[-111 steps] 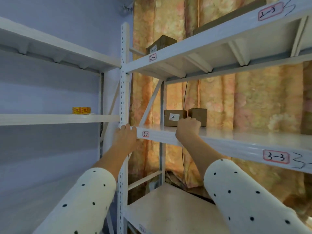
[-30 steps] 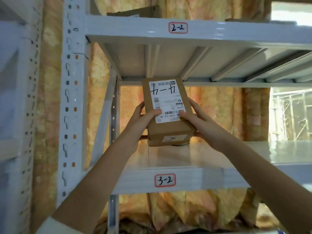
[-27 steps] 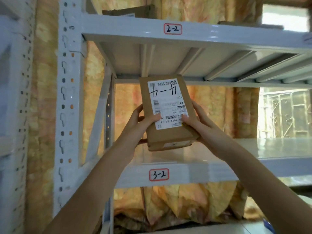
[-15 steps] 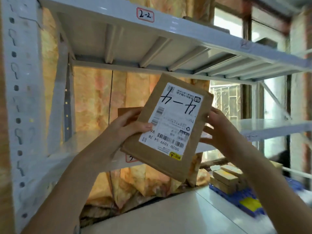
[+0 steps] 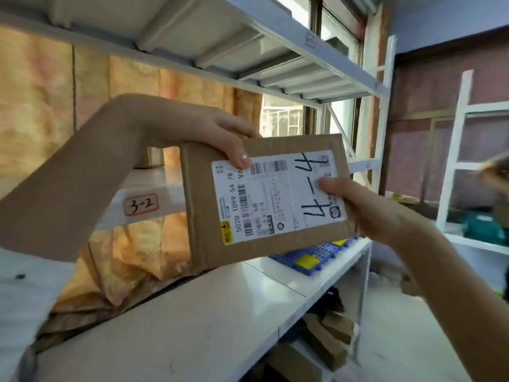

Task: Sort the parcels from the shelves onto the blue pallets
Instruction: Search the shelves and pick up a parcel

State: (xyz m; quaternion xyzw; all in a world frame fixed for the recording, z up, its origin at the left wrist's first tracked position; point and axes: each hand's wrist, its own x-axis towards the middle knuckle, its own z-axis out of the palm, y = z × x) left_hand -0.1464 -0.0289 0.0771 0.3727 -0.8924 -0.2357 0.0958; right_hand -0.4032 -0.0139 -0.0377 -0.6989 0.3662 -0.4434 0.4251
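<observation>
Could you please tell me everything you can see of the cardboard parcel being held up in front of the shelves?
The parcel is a flat brown corrugated cardboard box, closed, held in the air with its broad face toward the camera. A white shipping label with barcodes, printed digits and handwritten "4-4" covers most of that face, turned sideways. The left hand holds its top edge, thumb on the label; the right hand holds its right edge. It hides part of a blue pallet.

The parcel (image 5: 264, 199) is matt brown corrugated cardboard with a smooth white paper label (image 5: 278, 197). The shelves (image 5: 192, 321) look like painted white metal, faintly glossy. The blue pallet (image 5: 316, 253) is perforated plastic. Crinkled yellowish cloth (image 5: 35, 106) hangs behind.
</observation>
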